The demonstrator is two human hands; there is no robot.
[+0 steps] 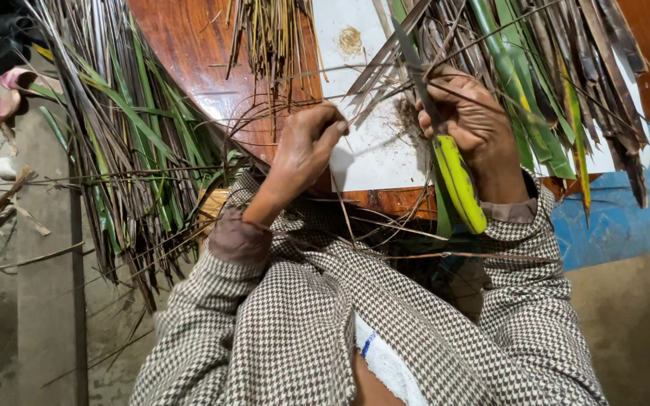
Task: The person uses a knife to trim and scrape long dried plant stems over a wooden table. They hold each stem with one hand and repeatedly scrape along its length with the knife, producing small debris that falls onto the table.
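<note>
Gripping a yellow-handled knife (457,177), right hand (475,124); left hand (306,146) pinches leaf strip (370,94).

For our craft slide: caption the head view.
Right hand grips a yellow-handled knife; left hand pinches a thin leaf strip.

Soft, even light falls from above, putting a pale glare on the polished wooden table (189,53) near its left edge and only faint shadows under the leaves. The centre is sharp, while wide-angle distortion bends the edges and the corners darken.
</note>
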